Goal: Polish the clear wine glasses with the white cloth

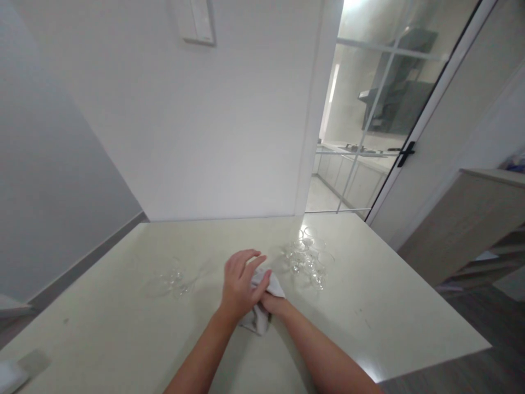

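My left hand (240,279) is curved over a pale cloth (261,322) at the middle of the table. Its fingers bend round with the thumb opposite, and whatever lies inside their curl is not clear. Close against it, my right hand (274,302) is wrapped in the cloth, its fingers mostly hidden by the cloth and the left hand. Just beyond, to the right, stands a cluster of several clear glasses (307,256). Away to the left are a few more clear glass pieces (175,278), faint and blurred.
The glossy pale table (123,328) meets a white wall (229,131) at its far edge. A white object (11,376) sits at the near left corner. On the right are a glass-paned door (365,109) and a wooden cabinet (463,224).
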Demonstrator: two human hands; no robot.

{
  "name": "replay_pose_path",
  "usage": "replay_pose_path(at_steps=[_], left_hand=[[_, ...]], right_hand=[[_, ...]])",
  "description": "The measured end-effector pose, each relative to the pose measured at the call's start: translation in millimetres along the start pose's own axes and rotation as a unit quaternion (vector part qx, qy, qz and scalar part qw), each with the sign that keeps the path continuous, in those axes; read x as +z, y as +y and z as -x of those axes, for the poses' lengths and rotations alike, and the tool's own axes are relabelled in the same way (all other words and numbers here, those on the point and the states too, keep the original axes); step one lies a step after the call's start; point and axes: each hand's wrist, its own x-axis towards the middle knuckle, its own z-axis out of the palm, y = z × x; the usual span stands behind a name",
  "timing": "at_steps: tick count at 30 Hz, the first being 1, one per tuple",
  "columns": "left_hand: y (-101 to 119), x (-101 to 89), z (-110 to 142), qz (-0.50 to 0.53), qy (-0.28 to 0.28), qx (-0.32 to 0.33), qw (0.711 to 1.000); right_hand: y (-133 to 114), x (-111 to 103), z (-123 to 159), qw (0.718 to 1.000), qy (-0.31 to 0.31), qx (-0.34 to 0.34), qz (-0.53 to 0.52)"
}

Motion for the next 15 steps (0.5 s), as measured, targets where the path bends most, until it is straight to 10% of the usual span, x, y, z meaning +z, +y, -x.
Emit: replay_pose_path(at_steps=[6,11,15], left_hand=[[-103.6,-70.2,52.6,-0.096,0.343,-0.147,0.923],[-138.3,-68.0,89.3,0.062,0.253,-0.414,0.872],[-143.2,-50.5,100.0,0.161,0.182,-0.471,0.848]], right_hand=[[-6.2,-7.7,4.4,0.997,0.006,0.021,-0.078],[-1.6,-11.1,6.7,0.993,0.005,0.023,-0.113],[3.6,-14.7,8.4,0.992,0.008,0.037,-0.123]])
